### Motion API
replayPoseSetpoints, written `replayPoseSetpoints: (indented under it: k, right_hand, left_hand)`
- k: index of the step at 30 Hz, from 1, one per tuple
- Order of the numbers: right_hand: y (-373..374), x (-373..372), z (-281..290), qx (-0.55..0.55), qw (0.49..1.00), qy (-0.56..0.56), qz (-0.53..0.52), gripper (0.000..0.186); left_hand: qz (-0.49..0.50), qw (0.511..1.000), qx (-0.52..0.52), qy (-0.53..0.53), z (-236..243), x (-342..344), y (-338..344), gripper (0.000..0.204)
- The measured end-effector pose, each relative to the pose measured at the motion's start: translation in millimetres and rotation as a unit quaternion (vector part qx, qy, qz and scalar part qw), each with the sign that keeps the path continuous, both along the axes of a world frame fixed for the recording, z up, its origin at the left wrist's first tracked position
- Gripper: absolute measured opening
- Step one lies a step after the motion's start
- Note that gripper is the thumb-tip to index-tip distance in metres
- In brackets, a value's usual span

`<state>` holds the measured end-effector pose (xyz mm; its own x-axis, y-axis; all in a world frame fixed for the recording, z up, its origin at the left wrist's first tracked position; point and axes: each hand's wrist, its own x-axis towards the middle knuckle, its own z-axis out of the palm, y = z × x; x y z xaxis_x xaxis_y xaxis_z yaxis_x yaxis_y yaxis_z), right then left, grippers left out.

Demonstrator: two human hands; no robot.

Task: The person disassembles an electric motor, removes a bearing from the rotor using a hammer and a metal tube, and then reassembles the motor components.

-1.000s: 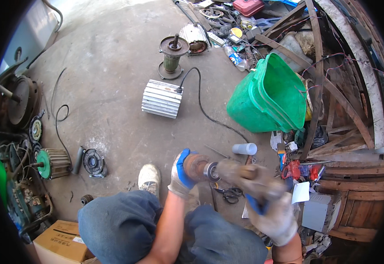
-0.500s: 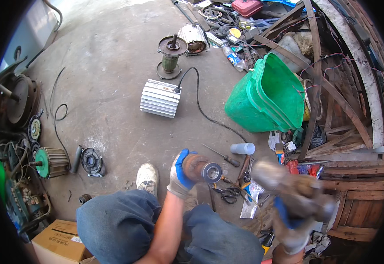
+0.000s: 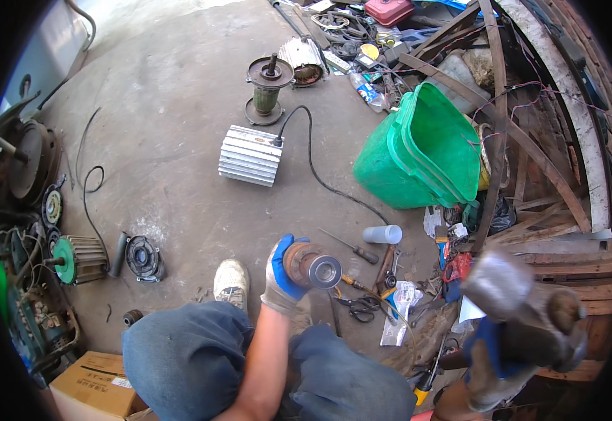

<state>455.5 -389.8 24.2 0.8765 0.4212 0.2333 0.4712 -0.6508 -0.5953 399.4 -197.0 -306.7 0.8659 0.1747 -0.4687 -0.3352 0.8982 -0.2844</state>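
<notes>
My left hand [image 3: 281,279], in a grey glove with blue coating, is closed round a rusty cylindrical motor rotor [image 3: 299,264]. At the rotor's near right end sits a shiny ring bearing [image 3: 324,271]. At the lower right my right hand [image 3: 492,361], gloved the same way, grips a heavy hammer-like metal piece [image 3: 499,284] with a blocky grey head. Motion blurs that piece, so its exact kind is unclear. A gap separates it from the rotor. Below the rotor lie black-handled scissors [image 3: 362,309], and beyond it a screwdriver [image 3: 351,247].
A finned silver motor housing [image 3: 252,156] with a black cable lies ahead, a flanged motor part [image 3: 268,91] beyond it. To the right stands a green bucket [image 3: 418,151] before scrap wood and clutter. Motor parts [image 3: 81,258] and a cardboard box [image 3: 95,382] are at left.
My right hand has swung the hammer-like piece to the right, away from the rotor. My left hand still holds the rotor, which has shifted slightly left in view.
</notes>
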Motion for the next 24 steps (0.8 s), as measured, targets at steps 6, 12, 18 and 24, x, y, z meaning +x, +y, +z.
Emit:
replayPoseSetpoints:
  k: [6,12,18,24]
  right_hand:
    - [41.3,31.9,-77.0,-0.256,0.925,0.047,0.278,0.028]
    - [18.8,13.6,-6.9,0.082,0.996,0.027,0.019,0.078]
    - [46.7,7.8,-20.0,-0.047,0.991,0.086,0.089,0.049]
    - [45.2,22.7,-63.4,-0.257,0.934,0.155,0.195,0.039]
  left_hand:
    - [-0.002,0.998,0.048,-0.043,-16.4,6.5,-17.5,0.038]
    - [0.025,0.993,0.042,-0.106,-32.8,-0.3,-17.6,0.04]
    - [0.028,0.998,0.037,-0.052,-19.2,-2.0,-4.5,0.037]
    - [0.012,1.0,0.01,-0.001,-23.5,-5.3,-14.9,0.034]
